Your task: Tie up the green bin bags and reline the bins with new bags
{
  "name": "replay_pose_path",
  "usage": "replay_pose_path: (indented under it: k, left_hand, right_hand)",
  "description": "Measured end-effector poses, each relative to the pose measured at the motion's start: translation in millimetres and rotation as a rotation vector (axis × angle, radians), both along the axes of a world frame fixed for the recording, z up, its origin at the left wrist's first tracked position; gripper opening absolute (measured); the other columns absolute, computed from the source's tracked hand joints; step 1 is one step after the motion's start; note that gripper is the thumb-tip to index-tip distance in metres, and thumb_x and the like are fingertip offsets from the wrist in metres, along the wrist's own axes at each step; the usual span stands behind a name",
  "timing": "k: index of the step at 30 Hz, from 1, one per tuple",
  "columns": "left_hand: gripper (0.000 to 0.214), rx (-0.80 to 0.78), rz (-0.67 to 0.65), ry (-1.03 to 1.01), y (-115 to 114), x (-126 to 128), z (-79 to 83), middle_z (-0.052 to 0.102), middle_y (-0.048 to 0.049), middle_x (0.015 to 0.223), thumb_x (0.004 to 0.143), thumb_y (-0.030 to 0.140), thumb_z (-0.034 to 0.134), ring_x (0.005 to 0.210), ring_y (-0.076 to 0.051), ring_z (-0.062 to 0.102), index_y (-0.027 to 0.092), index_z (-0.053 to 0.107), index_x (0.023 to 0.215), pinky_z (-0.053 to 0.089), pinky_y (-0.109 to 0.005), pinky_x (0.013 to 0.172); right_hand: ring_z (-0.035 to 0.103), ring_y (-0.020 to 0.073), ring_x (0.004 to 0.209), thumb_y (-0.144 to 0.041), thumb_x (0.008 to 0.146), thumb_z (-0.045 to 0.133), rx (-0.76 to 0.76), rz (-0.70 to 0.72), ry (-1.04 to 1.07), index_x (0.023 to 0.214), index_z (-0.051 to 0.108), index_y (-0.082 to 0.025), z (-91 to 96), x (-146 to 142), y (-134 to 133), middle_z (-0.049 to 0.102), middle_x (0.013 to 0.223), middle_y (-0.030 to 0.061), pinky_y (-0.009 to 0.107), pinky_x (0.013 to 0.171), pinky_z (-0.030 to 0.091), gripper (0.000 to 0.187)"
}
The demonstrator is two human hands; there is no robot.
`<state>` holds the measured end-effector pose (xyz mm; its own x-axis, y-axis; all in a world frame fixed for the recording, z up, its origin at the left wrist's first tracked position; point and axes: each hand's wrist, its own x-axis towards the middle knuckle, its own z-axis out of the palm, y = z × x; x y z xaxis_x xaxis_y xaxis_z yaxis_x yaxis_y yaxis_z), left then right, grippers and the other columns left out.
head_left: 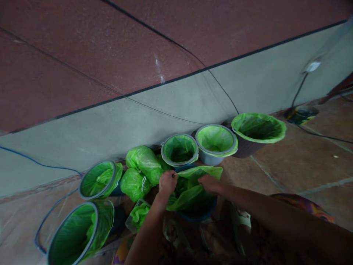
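Note:
Both of my hands grip a green plastic bag (190,198) by its edge, its mouth spread between them. My left hand (167,182) is closed on the left side of the rim. At the opposite side my right hand (211,184) is closed on the plastic, its fingertips partly hidden by the bag. The bag hangs down into a dark blue bucket (200,215) in front of my feet. Just beyond stand a bin lined in green (179,136) and a pale grey lined bin (211,158). Tied full green bags (145,163) lie to the left of my left hand.
A larger lined bin (248,145) stands by the wall at right. Two more lined bins (96,163) (95,228) sit at left, near a small clear container (132,222) with green plastic. A blue cable (52,213) runs over the floor; a tin (302,115) stands far right.

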<state>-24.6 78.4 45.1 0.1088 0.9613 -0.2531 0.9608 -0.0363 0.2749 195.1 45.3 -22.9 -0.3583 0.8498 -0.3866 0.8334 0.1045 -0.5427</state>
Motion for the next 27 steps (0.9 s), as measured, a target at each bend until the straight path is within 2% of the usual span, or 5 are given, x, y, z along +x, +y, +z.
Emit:
replay_pose_path:
  k: [5, 12, 17, 22, 27]
  left_hand:
    - [0.025, 0.001, 0.035, -0.099, 3, 4, 6.0, 0.075, -0.0057, 0.094, 0.092, 0.027, 0.053, 0.085, -0.016, 0.066, 0.020, 0.076, 0.094, 0.044, -0.024, 0.075]
    - [0.020, -0.018, 0.024, -0.353, 3, 13, 13.0, 0.069, -0.0005, 0.071, 0.087, 0.024, 0.057, 0.069, -0.013, 0.061, 0.018, 0.073, 0.075, 0.040, -0.023, 0.066]
    - [0.019, -0.059, -0.024, -0.522, 0, 14, 8.4, 0.062, 0.0020, 0.063, 0.084, 0.024, 0.057, 0.062, -0.012, 0.055, 0.016, 0.065, 0.068, 0.038, -0.023, 0.061]
    - [0.008, -0.227, -0.076, -0.725, -12, 26, -12.7, 0.064, 0.0026, 0.070, 0.077, 0.021, 0.061, 0.065, -0.012, 0.058, 0.017, 0.061, 0.084, 0.042, -0.023, 0.062]
    - [0.048, -0.285, -0.119, -0.716, -31, 48, -32.0, 0.067, 0.0015, 0.077, 0.070, 0.013, 0.066, 0.071, -0.014, 0.062, 0.016, 0.057, 0.118, 0.045, -0.024, 0.065]
  right_hand:
    - [0.066, 0.0219, 0.098, -0.004, 0.072, 0.058, 0.085, 0.105, 0.013, 0.102, 0.074, -0.016, 24.0, 8, 5, 0.075, 0.101, 0.0084, 0.027, 0.084, 0.045, 0.037]
    - [0.066, 0.0185, 0.086, -0.004, 0.070, 0.058, 0.159, 0.080, 0.102, 0.091, 0.074, -0.017, 37.9, 15, 2, 0.075, 0.091, 0.0050, 0.025, 0.074, 0.042, 0.030]
    - [0.060, 0.0150, 0.074, -0.010, 0.077, 0.060, 0.199, 0.050, 0.104, 0.084, 0.070, -0.015, 42.4, 16, 2, 0.070, 0.080, 0.0037, 0.024, 0.066, 0.037, 0.014]
    - [0.056, 0.0141, 0.069, -0.015, 0.083, 0.058, 0.196, 0.066, 0.079, 0.078, 0.071, -0.015, 39.6, 14, 4, 0.067, 0.073, 0.0038, 0.025, 0.062, 0.033, 0.014]
    - [0.053, 0.0130, 0.062, -0.012, 0.082, 0.054, 0.197, 0.128, 0.121, 0.070, 0.073, -0.017, 34.9, 12, 4, 0.064, 0.064, 0.0032, 0.025, 0.059, 0.030, 0.022]
